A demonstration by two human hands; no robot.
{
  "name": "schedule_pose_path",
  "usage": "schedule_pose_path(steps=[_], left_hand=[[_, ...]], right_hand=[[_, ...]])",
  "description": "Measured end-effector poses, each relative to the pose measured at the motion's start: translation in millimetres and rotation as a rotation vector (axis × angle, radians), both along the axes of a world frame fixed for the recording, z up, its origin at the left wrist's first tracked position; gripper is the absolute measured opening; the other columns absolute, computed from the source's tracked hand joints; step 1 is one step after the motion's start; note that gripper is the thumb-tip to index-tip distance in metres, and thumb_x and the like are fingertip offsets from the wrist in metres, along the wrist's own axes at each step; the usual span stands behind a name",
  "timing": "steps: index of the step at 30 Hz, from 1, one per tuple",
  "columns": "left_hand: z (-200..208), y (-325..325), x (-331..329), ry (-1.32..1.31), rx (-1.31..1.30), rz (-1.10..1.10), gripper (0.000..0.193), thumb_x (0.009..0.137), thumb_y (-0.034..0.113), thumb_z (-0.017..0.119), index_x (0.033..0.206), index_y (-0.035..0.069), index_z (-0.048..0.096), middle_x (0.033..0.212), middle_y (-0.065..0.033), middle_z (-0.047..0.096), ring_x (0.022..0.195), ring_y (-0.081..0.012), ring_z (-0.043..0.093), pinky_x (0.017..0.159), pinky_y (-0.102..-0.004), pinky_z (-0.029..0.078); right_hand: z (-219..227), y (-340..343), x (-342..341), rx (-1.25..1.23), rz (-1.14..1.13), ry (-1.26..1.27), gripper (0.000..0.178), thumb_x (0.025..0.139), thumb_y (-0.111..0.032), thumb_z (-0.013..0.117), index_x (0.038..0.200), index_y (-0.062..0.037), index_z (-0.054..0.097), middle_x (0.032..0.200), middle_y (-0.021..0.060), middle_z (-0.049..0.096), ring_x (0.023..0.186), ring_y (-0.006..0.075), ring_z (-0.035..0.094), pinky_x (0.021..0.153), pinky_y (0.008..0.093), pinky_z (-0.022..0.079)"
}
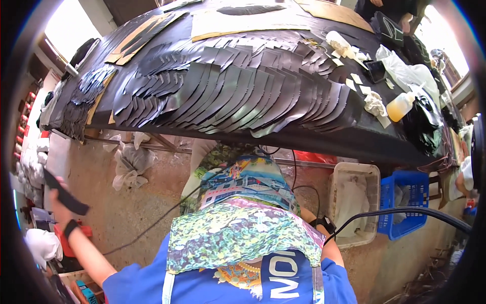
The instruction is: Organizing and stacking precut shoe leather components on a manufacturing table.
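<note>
Out at the left, my left hand (60, 205) is closed on a black curved strip (71, 198), which lies across its fingers. It is held away from the table, over the floor side. A black band circles that wrist. My right hand (307, 216) is low beside the patterned apron (238, 228) at my right side. The apron covers most of it, so its fingers are hidden. In front of me, dark leather-like pieces (223, 96) lie in overlapping rows along the near edge of the black-topped table (354, 139).
Cardboard sheets (331, 14) lie at the table's far side. A bottle of yellow liquid (400, 106) and plastic bags (405, 68) stand at right. Below are a whitish bin (372, 202) and a blue basket (412, 225). Black cables (405, 210) hang nearby. Another person (385, 7) stands far right.
</note>
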State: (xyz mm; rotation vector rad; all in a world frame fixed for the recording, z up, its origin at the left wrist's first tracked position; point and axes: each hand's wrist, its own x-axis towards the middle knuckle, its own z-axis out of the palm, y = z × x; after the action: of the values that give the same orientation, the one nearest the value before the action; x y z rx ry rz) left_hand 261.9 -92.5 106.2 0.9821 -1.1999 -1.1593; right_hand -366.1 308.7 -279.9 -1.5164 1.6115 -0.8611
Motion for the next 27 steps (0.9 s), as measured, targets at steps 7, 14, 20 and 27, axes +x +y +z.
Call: schedule_pose_path(steps=[7, 14, 20, 27], left_hand=[[-272.5, 105.7, -89.8, 0.151, 0.721, -0.091, 0.042, 0.065, 0.025, 0.055, 0.097, -0.002, 0.057, 0.085, -0.0108, 0.061, 0.065, -0.0177, 0.057, 0.060, -0.0290, 0.049], [-347.6, 161.4, -179.3, 0.387, 1.349, -0.087, 0.022, 0.067, 0.017, 0.048, 0.073, 0.000, 0.060, 0.081, -0.0117, 0.062, 0.071, -0.0243, 0.055, 0.070, -0.0352, 0.047], [-416.5, 170.9, -160.0, 0.410, 1.310, -0.117, 0.028, 0.065, 0.013, 0.051, 0.089, 0.001, 0.059, 0.087, -0.0141, 0.062, 0.077, -0.0307, 0.058, 0.074, -0.0403, 0.047], [-436.7, 139.0, -200.1, 0.031, 1.225, -0.305, 0.023, 0.070, 0.018, 0.053, 0.086, 0.002, 0.059, 0.083, -0.0114, 0.062, 0.075, -0.0258, 0.057, 0.070, -0.0375, 0.047]], right_hand=[[-13.4, 15.7, 22.1, 0.011, 0.000, -0.019, 0.041, 0.086, -0.035, 0.047, 0.114, -0.0054, 0.049, 0.100, 0.0094, 0.058, 0.088, 0.0202, 0.056, 0.071, 0.0371, 0.045], [1.1, -52.4, -25.5, 0.025, 0.122, 0.037, 0.040, 0.086, -0.035, 0.047, 0.112, -0.0046, 0.050, 0.097, 0.0099, 0.059, 0.085, 0.0210, 0.057, 0.070, 0.0372, 0.046], [11.3, -175.4, -73.9, 0.019, 0.279, 0.081, 0.039, 0.085, -0.034, 0.047, 0.110, -0.0040, 0.051, 0.094, 0.0104, 0.059, 0.083, 0.0216, 0.057, 0.069, 0.0372, 0.046], [-8.5, -267.6, -76.5, 0.112, 0.335, 0.021, 0.039, 0.085, -0.034, 0.048, 0.109, -0.0032, 0.052, 0.090, 0.0110, 0.060, 0.081, 0.0223, 0.058, 0.068, 0.0373, 0.046]])
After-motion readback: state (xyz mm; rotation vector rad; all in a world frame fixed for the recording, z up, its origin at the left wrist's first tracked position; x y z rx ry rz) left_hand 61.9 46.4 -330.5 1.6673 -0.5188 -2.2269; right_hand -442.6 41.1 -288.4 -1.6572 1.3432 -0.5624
